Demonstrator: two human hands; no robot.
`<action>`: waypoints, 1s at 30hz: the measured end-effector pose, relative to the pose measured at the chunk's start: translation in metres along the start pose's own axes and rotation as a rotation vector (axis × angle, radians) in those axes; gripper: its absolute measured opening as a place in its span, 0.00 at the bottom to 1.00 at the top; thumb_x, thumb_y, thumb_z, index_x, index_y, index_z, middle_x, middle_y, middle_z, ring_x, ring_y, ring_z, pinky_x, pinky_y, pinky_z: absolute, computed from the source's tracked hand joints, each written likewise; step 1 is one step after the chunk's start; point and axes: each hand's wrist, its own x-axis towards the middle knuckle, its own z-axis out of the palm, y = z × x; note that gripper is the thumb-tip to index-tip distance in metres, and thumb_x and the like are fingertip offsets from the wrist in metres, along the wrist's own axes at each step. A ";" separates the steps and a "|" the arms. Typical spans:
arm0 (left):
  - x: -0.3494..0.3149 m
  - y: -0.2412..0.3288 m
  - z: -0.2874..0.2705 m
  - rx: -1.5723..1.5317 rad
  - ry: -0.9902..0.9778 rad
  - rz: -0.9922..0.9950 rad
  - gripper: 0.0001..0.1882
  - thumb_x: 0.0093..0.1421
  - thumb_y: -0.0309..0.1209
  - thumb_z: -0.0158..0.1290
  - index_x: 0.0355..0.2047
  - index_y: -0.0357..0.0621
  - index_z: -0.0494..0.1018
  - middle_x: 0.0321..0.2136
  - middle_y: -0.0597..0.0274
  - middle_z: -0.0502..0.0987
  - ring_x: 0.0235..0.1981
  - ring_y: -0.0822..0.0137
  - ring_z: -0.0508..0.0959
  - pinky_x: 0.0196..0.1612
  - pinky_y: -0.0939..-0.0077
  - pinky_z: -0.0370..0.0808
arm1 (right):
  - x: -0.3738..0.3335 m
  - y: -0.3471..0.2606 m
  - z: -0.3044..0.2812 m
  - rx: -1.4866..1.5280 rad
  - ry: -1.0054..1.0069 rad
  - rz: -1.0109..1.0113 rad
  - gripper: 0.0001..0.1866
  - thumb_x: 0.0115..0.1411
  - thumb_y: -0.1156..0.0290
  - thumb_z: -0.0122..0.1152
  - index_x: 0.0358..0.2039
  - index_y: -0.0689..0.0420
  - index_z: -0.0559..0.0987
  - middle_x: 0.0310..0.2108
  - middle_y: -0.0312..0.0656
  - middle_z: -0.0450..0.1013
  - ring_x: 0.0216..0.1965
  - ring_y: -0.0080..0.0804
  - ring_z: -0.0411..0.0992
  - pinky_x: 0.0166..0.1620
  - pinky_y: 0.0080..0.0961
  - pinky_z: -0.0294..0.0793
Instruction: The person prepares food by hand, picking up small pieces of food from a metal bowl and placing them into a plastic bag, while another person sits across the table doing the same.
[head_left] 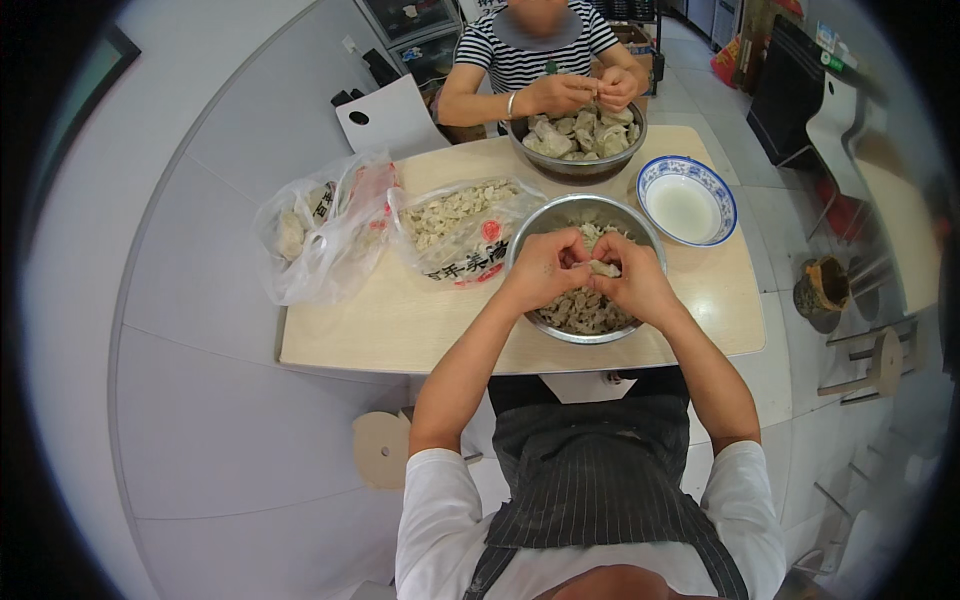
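Note:
Over a steel bowl point(514, 240) my left hand point(546, 270) and my right hand point(634, 282) work close together. Their fingertips pinch a pale, soft food piece point(604, 268) between them; its exact kind is not plain, and my fingers partly cover it. Small greyish-beige shreds point(582, 315) fill the bowl beneath, with paler bits at its far side. Left of it lies an opened clear plastic bag point(520, 205) holding pale crumbly pieces point(450, 215). A blue-and-white patterned bowl point(728, 205) with cloudy whitish liquid point(682, 203) stands at the right.
Across the table point(400, 335), a person in a striped shirt point(500, 60) pinches something above another steel bowl point(575, 172) heaped with larger pale pieces point(570, 135). A second plastic bag point(320, 250) sits at the table's left edge. Stools point(382, 450) stand on the floor.

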 end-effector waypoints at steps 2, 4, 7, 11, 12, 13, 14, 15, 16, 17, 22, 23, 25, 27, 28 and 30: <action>-0.001 -0.010 0.008 0.038 0.089 0.055 0.07 0.51 0.23 0.61 0.30 0.40 0.74 0.21 0.69 0.74 0.23 0.76 0.74 0.29 0.82 0.71 | -0.001 0.001 -0.001 -0.004 -0.032 0.013 0.12 0.50 0.75 0.69 0.34 0.61 0.76 0.32 0.48 0.76 0.33 0.46 0.76 0.37 0.34 0.74; -0.002 -0.020 0.012 0.093 0.193 0.108 0.07 0.51 0.23 0.61 0.28 0.40 0.73 0.21 0.70 0.74 0.23 0.76 0.74 0.28 0.82 0.71 | -0.002 0.007 0.003 0.006 0.010 -0.020 0.12 0.51 0.75 0.69 0.35 0.60 0.76 0.32 0.47 0.77 0.33 0.43 0.75 0.36 0.33 0.73; 0.001 -0.028 0.006 0.164 0.302 0.098 0.07 0.50 0.22 0.61 0.28 0.40 0.72 0.22 0.69 0.75 0.24 0.76 0.74 0.29 0.81 0.71 | -0.006 0.017 0.003 0.127 0.087 -0.025 0.12 0.52 0.75 0.68 0.36 0.59 0.77 0.32 0.44 0.76 0.32 0.38 0.75 0.36 0.31 0.72; -0.006 -0.010 -0.010 0.037 0.173 0.058 0.08 0.51 0.22 0.61 0.28 0.40 0.72 0.21 0.69 0.73 0.25 0.76 0.75 0.31 0.81 0.72 | -0.002 0.014 -0.006 0.034 0.037 0.018 0.11 0.53 0.77 0.66 0.38 0.59 0.77 0.33 0.42 0.76 0.33 0.33 0.74 0.38 0.28 0.72; -0.006 0.001 -0.007 -0.027 0.120 0.118 0.08 0.51 0.22 0.61 0.28 0.40 0.72 0.20 0.70 0.73 0.25 0.77 0.74 0.31 0.81 0.72 | -0.001 0.014 -0.004 0.079 0.046 0.009 0.12 0.53 0.78 0.66 0.39 0.59 0.77 0.33 0.42 0.76 0.34 0.33 0.74 0.38 0.28 0.72; -0.004 -0.002 -0.001 -0.086 0.084 0.090 0.08 0.51 0.22 0.61 0.28 0.40 0.71 0.20 0.70 0.72 0.25 0.78 0.74 0.31 0.82 0.72 | -0.001 0.014 0.000 0.124 0.055 0.000 0.12 0.54 0.78 0.65 0.39 0.59 0.77 0.34 0.41 0.76 0.34 0.32 0.73 0.38 0.27 0.72; -0.002 -0.004 0.004 -0.143 0.047 0.061 0.08 0.51 0.22 0.61 0.28 0.40 0.71 0.20 0.70 0.72 0.25 0.79 0.73 0.30 0.82 0.71 | -0.001 0.016 0.003 0.170 0.065 -0.009 0.13 0.54 0.79 0.65 0.40 0.59 0.76 0.34 0.41 0.76 0.34 0.32 0.73 0.38 0.27 0.72; -0.001 -0.007 0.006 -0.201 0.008 0.032 0.08 0.52 0.22 0.60 0.28 0.40 0.71 0.20 0.71 0.72 0.26 0.79 0.73 0.30 0.83 0.71 | 0.001 0.018 0.007 0.204 0.071 -0.017 0.14 0.54 0.79 0.64 0.42 0.59 0.76 0.34 0.41 0.76 0.34 0.30 0.72 0.38 0.26 0.72; -0.002 -0.009 0.005 -0.134 0.034 0.030 0.07 0.52 0.22 0.60 0.28 0.40 0.71 0.20 0.71 0.72 0.25 0.81 0.72 0.29 0.84 0.70 | 0.002 0.019 0.008 0.215 0.061 -0.016 0.13 0.55 0.79 0.64 0.41 0.59 0.75 0.34 0.40 0.75 0.35 0.29 0.72 0.39 0.26 0.72; -0.003 -0.009 0.004 -0.068 0.057 0.026 0.07 0.52 0.22 0.59 0.28 0.40 0.71 0.20 0.72 0.71 0.25 0.82 0.71 0.28 0.85 0.69 | 0.002 0.019 0.009 0.225 0.052 -0.011 0.13 0.55 0.79 0.64 0.41 0.59 0.75 0.35 0.39 0.75 0.35 0.28 0.72 0.39 0.26 0.72; 0.002 -0.032 -0.002 0.021 0.365 0.031 0.06 0.52 0.23 0.59 0.27 0.38 0.72 0.17 0.68 0.72 0.22 0.78 0.72 0.26 0.82 0.68 | -0.006 0.012 0.009 0.488 0.060 0.143 0.11 0.58 0.78 0.62 0.41 0.59 0.74 0.36 0.37 0.73 0.38 0.23 0.71 0.38 0.23 0.74; -0.002 -0.037 -0.016 -0.055 0.385 -0.030 0.05 0.52 0.23 0.59 0.28 0.38 0.73 0.17 0.69 0.72 0.22 0.77 0.73 0.26 0.82 0.69 | -0.008 0.007 0.002 0.541 0.062 0.166 0.11 0.58 0.79 0.61 0.41 0.60 0.73 0.36 0.37 0.73 0.39 0.22 0.71 0.38 0.22 0.75; -0.006 -0.038 -0.029 -0.030 0.292 -0.064 0.07 0.52 0.21 0.59 0.31 0.38 0.74 0.21 0.70 0.74 0.24 0.76 0.73 0.28 0.81 0.71 | -0.009 0.010 0.001 0.613 0.052 0.155 0.11 0.59 0.81 0.60 0.41 0.60 0.72 0.36 0.37 0.72 0.39 0.21 0.71 0.37 0.20 0.76; -0.007 -0.011 -0.014 -0.084 0.136 0.048 0.09 0.53 0.21 0.59 0.34 0.38 0.72 0.26 0.68 0.76 0.26 0.76 0.75 0.31 0.83 0.72 | -0.003 0.019 0.007 0.640 -0.001 0.083 0.11 0.58 0.83 0.59 0.40 0.60 0.71 0.35 0.37 0.71 0.38 0.21 0.72 0.36 0.19 0.77; -0.007 -0.001 -0.006 -0.109 0.066 0.107 0.10 0.54 0.21 0.59 0.36 0.38 0.72 0.28 0.67 0.76 0.28 0.77 0.76 0.32 0.83 0.73 | -0.005 0.019 0.008 0.599 -0.011 0.080 0.11 0.58 0.84 0.59 0.40 0.60 0.71 0.35 0.37 0.71 0.37 0.21 0.72 0.36 0.20 0.77; -0.007 -0.004 -0.001 -0.173 -0.039 0.052 0.12 0.54 0.21 0.60 0.37 0.38 0.71 0.31 0.67 0.76 0.32 0.78 0.75 0.36 0.82 0.74 | -0.006 0.013 0.012 0.519 -0.037 0.060 0.11 0.57 0.86 0.58 0.39 0.60 0.70 0.35 0.37 0.71 0.35 0.22 0.73 0.35 0.21 0.77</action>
